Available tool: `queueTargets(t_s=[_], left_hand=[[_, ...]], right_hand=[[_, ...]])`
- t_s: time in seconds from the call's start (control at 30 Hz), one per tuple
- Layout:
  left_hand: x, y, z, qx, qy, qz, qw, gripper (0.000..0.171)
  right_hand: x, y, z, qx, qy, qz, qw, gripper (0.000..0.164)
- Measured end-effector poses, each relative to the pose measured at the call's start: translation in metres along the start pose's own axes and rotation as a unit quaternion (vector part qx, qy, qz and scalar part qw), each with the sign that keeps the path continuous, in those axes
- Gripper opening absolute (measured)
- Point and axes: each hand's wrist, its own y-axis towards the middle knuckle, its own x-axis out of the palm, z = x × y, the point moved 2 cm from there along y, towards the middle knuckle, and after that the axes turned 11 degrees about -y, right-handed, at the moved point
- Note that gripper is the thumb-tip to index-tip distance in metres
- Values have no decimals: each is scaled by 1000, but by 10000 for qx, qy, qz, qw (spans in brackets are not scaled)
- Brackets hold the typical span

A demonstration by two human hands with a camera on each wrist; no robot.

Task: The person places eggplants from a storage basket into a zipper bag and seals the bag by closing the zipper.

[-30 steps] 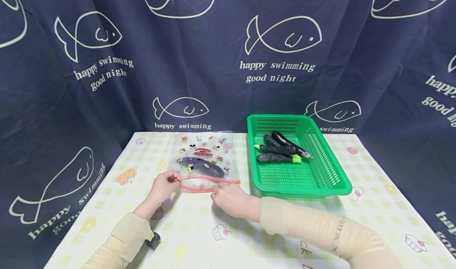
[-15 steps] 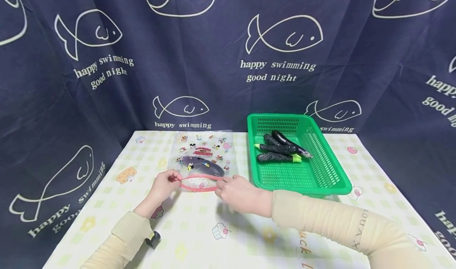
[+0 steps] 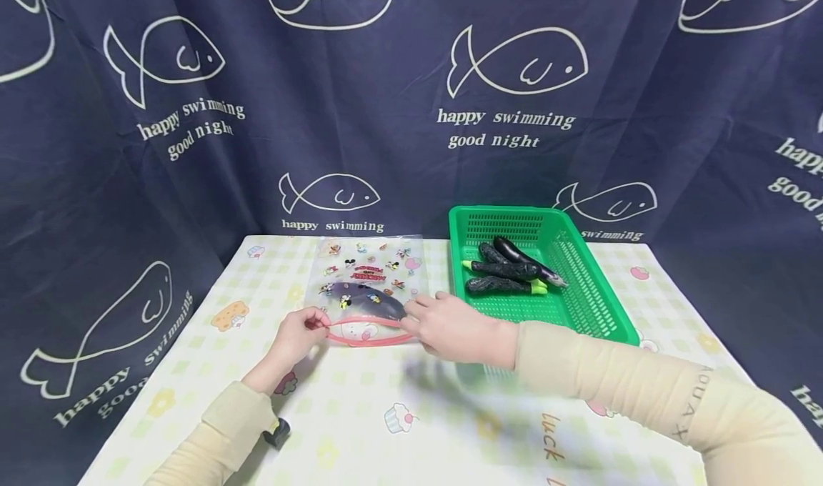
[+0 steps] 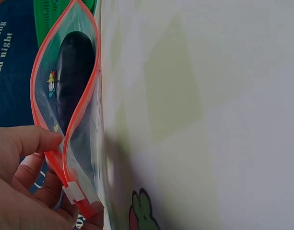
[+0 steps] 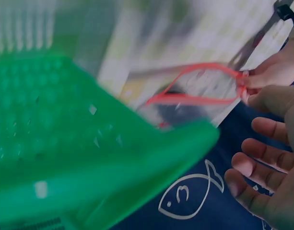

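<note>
A clear zip bag [image 3: 324, 257] with cartoon prints and a red-edged mouth lies on the table, its mouth spread apart. Inside it is a dark eggplant [image 4: 72, 67]. My left hand [image 3: 297, 339] pinches the left end of the red edge, near the white slider [image 4: 74, 191]. By the bag's right end is my right hand [image 3: 456, 329], fingers apart and holding nothing in the right wrist view. That hand is between the bag and a green basket [image 3: 594, 279], which holds a smooth eggplant [image 3: 517, 254] and several dark, wrinkled long vegetables [image 3: 498, 285] with pale green ends.
The basket's raised rim [image 5: 204, 136] comes close to my right hand in the blurred right wrist view. A printed cloth [image 3: 398, 443] covers the table. Behind it hangs a dark blue curtain [image 3: 411, 150] with fish drawings.
My right hand has let go of the bag's red edge and moved right, towards the basket. The left hand keeps its grip in the same place.
</note>
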Motion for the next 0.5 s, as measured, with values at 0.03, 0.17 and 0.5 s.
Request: queueTargets(t_s=[0.03, 0.17, 0.5], left_hand=[[0, 0, 0, -7, -4, -8, 10000, 9], [0, 0, -1, -8, 16, -21, 10000, 9], [0, 2, -2, -53, 91, -1, 9999, 11]], right_hand=[[0, -1, 4, 25, 54, -21, 10000, 30], [-2, -7, 19, 99, 170, -148, 9997, 34], [-2, -14, 55, 254, 239, -516, 9981, 37]])
